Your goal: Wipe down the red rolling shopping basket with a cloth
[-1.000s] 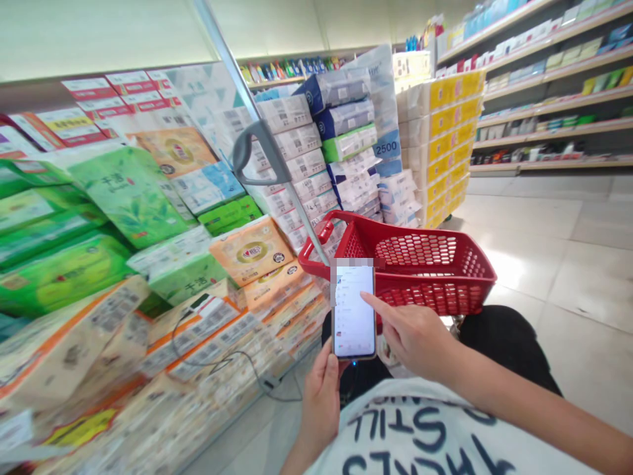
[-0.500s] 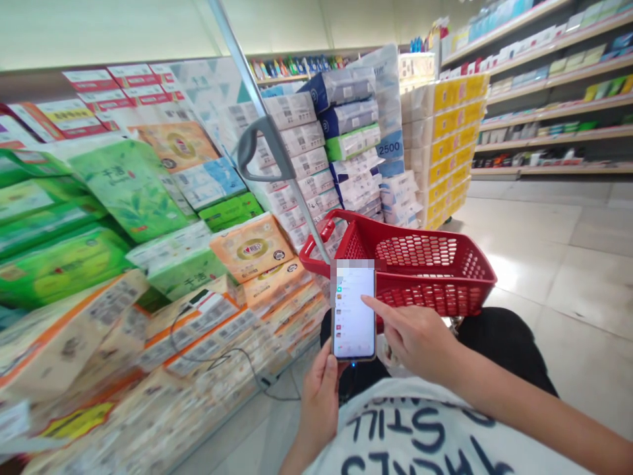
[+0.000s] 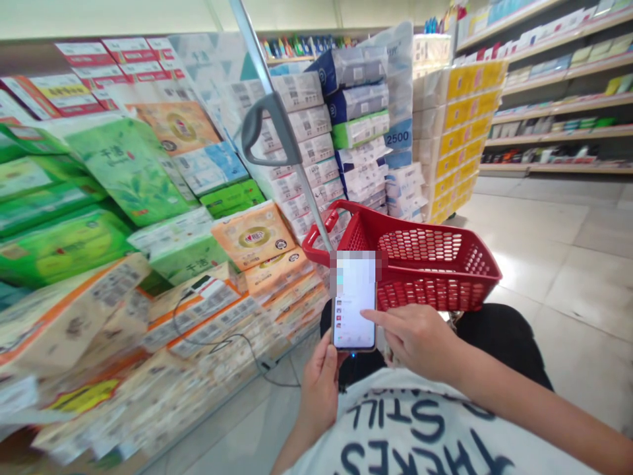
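A smartphone, its screen lit and its top pixelated, is held at its lower end by the left hand, which is closed around it from 7 o'clock. From 4 o'clock, the right hand is brought up with the index finger stretched to the screen and the other fingers curled; whether the glass is touched cannot be told. Just beyond the phone, at 1 o'clock, a red perforated shopping basket is seen, its grey pull handle raised toward 11 o'clock. Orange tissue packs are stacked at 10 o'clock, and a dark cable is draped at 9 o'clock.
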Demonstrator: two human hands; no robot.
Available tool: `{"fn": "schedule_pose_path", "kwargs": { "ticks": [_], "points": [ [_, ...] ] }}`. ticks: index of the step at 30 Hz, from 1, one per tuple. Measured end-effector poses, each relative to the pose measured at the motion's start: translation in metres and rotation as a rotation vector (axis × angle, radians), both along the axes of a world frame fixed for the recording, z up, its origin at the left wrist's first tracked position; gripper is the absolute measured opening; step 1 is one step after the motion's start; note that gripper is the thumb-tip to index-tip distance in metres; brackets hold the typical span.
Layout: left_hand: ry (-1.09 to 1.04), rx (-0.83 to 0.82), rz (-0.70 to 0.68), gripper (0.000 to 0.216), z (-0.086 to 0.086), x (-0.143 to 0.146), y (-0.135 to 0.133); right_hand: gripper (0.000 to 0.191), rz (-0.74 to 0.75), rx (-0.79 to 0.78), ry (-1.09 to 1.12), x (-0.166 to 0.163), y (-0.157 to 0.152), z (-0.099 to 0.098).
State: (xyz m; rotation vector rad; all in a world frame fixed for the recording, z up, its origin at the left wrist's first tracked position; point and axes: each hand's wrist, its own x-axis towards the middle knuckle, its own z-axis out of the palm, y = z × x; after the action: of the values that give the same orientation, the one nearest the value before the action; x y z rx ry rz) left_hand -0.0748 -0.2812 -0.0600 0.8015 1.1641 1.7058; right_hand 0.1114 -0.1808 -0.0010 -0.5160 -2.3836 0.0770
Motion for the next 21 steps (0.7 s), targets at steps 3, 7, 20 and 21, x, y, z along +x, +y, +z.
{"fn": "schedule_pose_path", "kwargs": {
  "ticks": [3,7,20,21],
  "points": [
    [-0.022,0.007,-0.009,0.048,-0.0027,-0.0011,-0.0007,0.038,-0.009,0.002,-0.012,-0.0007,-0.0002,0.0006],
    [-0.041,0.01,0.0,0.048,-0.0001,0.0007,-0.0013,0.039,-0.02,0.004,-0.019,-0.0008,-0.0008,0.0012],
    [-0.053,0.001,0.011,0.047,0.0004,0.0014,-0.0013,0.037,-0.014,-0.003,0.015,-0.0008,-0.0009,0.0012],
    [-0.053,-0.004,0.015,0.046,0.0009,0.0017,-0.0015,0.037,-0.012,-0.005,0.015,-0.0008,-0.0008,0.001]
  ]
}}
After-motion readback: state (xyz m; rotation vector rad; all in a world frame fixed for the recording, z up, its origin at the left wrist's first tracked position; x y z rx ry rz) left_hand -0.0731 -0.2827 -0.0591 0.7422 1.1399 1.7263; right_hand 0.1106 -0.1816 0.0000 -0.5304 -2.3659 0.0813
